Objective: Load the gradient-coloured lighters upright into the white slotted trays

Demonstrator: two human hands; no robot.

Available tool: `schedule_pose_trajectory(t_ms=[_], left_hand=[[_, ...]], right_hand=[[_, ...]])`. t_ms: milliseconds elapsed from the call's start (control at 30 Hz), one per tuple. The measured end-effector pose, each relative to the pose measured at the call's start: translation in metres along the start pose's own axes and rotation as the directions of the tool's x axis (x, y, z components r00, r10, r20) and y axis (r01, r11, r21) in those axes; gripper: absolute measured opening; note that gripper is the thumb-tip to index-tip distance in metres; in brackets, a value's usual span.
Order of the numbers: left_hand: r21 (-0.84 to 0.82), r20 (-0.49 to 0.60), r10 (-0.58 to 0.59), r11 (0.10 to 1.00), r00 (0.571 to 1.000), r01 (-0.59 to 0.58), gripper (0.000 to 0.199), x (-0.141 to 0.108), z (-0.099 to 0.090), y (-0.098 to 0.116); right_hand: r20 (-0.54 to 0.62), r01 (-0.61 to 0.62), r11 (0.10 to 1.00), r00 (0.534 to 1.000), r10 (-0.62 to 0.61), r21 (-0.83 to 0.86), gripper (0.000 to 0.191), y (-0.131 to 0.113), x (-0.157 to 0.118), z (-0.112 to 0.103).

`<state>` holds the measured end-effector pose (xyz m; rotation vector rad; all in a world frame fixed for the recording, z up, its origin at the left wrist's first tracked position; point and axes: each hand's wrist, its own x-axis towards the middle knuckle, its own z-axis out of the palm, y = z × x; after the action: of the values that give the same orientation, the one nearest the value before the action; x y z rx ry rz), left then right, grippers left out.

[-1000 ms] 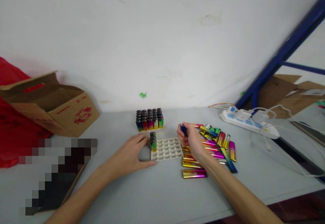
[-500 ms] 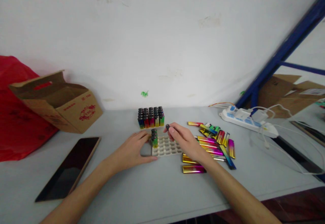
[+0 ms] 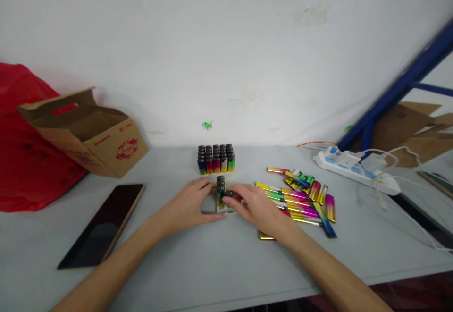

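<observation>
Right hand (image 3: 260, 206): closed, with a black-capped lighter (image 3: 229, 193) pinched between thumb and fingers. The lighter's body is mostly hidden; whether it is seated in a hole cannot be told. Left hand (image 3: 189, 205): thumb and fingers parted about the left end of a pale holed tray (image 3: 222, 210) — contact is apparent at the near edge, but a firm clamp cannot be confirmed. The hands are apart, with the tray between them at the centre of the frame.

Handling, as judged: the lighter should be light, rigid and narrow, its glossy sleeve somewhat slippery. Best hold is thumb and forefinger on the flat sides just under the cap, clear of the top parts. The tray looks light and thin, likely to slide or flex if pushed; best held by its outer edges.

The held lighter is just beside a short row of upright lighters (image 3: 220, 190) at the tray's left end, at the right hand's fingertips and near the left hand. Beyond the hands, toward the wall, stands a block of upright lighters (image 3: 216, 160) in multicoloured sleeves. Loose lighters (image 3: 302, 210) lie on their sides right of centre, some overlapping, near the right hand.

Outlying items: power strip (image 3: 348, 175) at right; tablet (image 3: 102, 227) at lower left; open cardboard box (image 3: 116, 149) at left, beside a red bag (image 3: 28, 161).
</observation>
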<state>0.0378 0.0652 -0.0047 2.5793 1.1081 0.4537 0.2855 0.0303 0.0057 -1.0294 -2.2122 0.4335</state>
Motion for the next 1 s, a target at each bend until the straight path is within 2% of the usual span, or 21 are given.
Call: schedule_pose_trajectory(t_ms=[100,267,367,467,533,600,700,800,900,1000], left_hand=[[0.003,-0.003,0.008,1.0,1.0,-0.008,0.057,0.0,0.001,0.0],[-0.004,-0.017,-0.016,1.0,1.0,0.016,0.057,0.0,0.002,-0.002],[-0.002,-0.013,-0.027,1.0,1.0,0.027,0.055,0.0,0.003,-0.003],[0.02,-0.025,-0.021,1.0,0.999,0.021,0.06,0.0,0.004,-0.004],[0.038,-0.02,-0.021,0.999,1.0,0.022,0.065,0.001,0.003,-0.004],[0.05,-0.005,-0.026,0.998,1.0,0.026,0.066,0.001,0.003,-0.003],[0.048,0.005,-0.028,0.998,1.0,0.027,0.064,0.001,0.001,-0.002],[0.032,0.004,-0.022,0.999,1.0,0.022,0.065,0.001,0.0,-0.002],[0.026,0.006,-0.024,0.999,1.0,0.024,0.067,0.002,0.0,-0.001],[0.038,0.012,-0.032,0.999,0.999,0.032,0.067,0.002,0.0,-0.001]], right_hand=[[0.079,0.007,0.995,0.997,0.001,-0.099,0.031,-0.001,0.001,0.001],[0.029,-0.053,0.973,0.998,0.061,-0.226,0.047,-0.006,0.007,0.012],[0.085,-0.016,0.977,0.996,0.035,-0.212,0.051,-0.001,0.01,0.008],[0.043,-0.053,0.966,0.997,0.066,-0.254,0.048,0.02,0.009,-0.013],[-0.061,-0.161,0.926,0.987,0.149,-0.342,0.042,0.043,0.005,-0.031],[-0.121,-0.25,0.88,0.968,0.22,-0.405,0.028,0.068,-0.001,-0.049],[-0.107,-0.386,0.776,0.916,0.387,-0.498,0.032,0.097,-0.013,-0.067],[-0.05,-0.437,0.714,0.868,0.494,-0.547,0.033,0.106,-0.017,-0.073],[-0.066,-0.423,0.751,0.888,0.456,-0.507,0.03,0.101,-0.013,-0.071],[-0.198,-0.385,0.876,0.92,0.338,-0.29,0.032,0.094,-0.006,-0.066]])
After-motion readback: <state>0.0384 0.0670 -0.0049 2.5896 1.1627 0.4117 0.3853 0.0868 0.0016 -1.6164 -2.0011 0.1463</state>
